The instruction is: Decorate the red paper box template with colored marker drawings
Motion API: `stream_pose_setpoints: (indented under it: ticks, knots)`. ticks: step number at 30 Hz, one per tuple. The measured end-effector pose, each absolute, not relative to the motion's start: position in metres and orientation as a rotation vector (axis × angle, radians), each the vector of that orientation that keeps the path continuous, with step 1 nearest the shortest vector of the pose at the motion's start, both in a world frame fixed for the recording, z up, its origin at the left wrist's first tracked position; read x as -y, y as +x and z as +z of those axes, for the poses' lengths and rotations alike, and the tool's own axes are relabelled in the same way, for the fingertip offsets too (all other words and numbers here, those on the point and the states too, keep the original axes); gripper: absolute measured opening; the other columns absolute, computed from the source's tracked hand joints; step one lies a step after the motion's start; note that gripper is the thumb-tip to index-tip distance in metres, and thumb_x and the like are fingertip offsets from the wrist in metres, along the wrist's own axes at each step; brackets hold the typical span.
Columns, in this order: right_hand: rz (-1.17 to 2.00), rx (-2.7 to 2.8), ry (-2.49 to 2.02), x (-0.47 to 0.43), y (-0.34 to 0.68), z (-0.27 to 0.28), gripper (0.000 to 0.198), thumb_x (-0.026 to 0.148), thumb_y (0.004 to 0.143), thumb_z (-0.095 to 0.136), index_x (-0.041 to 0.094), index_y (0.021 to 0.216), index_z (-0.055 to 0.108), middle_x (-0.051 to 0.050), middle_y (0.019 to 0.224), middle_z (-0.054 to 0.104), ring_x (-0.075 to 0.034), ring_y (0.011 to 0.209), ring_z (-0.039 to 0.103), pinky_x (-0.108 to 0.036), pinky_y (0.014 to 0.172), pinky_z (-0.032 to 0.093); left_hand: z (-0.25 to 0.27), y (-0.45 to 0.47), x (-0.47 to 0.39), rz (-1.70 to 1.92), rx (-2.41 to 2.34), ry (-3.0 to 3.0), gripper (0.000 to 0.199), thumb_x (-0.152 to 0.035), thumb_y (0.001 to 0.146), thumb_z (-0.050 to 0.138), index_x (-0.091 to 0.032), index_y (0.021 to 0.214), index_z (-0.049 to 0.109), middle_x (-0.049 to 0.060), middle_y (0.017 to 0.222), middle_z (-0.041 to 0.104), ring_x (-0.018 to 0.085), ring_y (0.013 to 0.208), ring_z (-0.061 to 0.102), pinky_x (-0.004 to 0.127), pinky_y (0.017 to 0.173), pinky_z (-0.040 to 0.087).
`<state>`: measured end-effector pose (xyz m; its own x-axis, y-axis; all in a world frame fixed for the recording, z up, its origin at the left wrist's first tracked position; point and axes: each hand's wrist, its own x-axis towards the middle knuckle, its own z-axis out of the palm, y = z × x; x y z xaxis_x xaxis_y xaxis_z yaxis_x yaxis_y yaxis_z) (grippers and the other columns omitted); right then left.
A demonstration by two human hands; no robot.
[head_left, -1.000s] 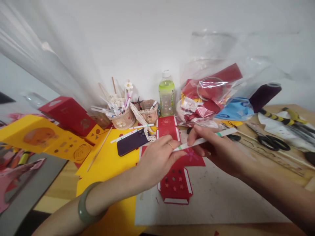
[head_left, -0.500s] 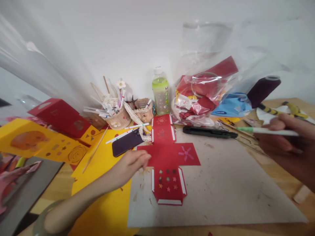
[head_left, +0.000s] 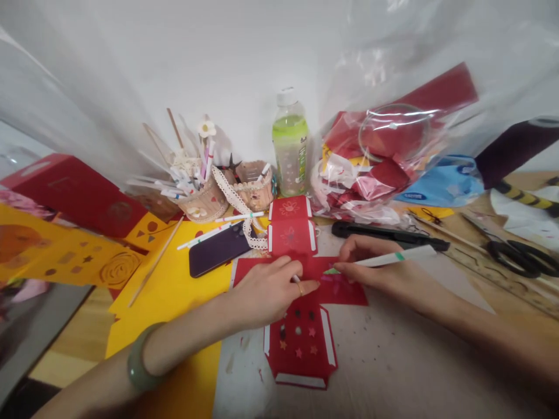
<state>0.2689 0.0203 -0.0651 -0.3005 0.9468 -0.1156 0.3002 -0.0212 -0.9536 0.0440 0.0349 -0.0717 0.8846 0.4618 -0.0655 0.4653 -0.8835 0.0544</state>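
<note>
Gripping the marker (head_left: 379, 261) near its tip with the right hand (head_left: 386, 280) over the red card (head_left: 315, 267); resting the left hand (head_left: 267, 289) there, pinching a white piece (head_left: 296, 279), perhaps its cap. Likely light, stiff, smooth; best held low.

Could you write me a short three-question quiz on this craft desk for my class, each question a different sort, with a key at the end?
1. Which hand holds the green-tipped marker?
2. True or false: in the picture, the bottle stands to the right of the phone.
3. What colour is the cross-shaped card beneath the left hand? A) yellow, B) red, C) blue.

Key:
1. The right hand.
2. True.
3. B, red.
</note>
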Motion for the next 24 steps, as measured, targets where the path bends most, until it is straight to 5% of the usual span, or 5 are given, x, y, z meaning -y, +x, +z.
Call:
stream_pose_setpoints:
  ticks: [9, 24]
  knots:
    - [1.149, 1.675, -1.381, -0.012, 0.278, -0.089, 0.026, 0.027, 0.077, 0.057, 0.022, 0.059, 0.039, 0.005, 0.054, 0.042, -0.01, 0.05, 0.037, -0.023, 0.044, 0.03, -0.079, 0.041, -0.039, -0.062, -0.67, 2.995, 0.048, -0.012, 0.087, 0.046, -0.028, 0.131, 0.039, 0.002, 0.087, 0.051, 0.017, 0.078, 0.044, 0.023, 0.054, 0.033]
    - [0.97, 2.024, -1.378, -0.003, 0.275, -0.086, 0.027, 0.03, 0.084, 0.052, 0.023, 0.059, 0.042, 0.004, 0.05, 0.052, -0.012, 0.044, 0.048, -0.024, 0.041, 0.038, -0.081, 0.043, -0.039, -0.097, -0.656, 2.976, 0.036, -0.031, 0.093, 0.047, -0.039, 0.127, 0.039, 0.0, 0.082, 0.048, 0.017, 0.075, 0.043, 0.026, 0.047, 0.019]
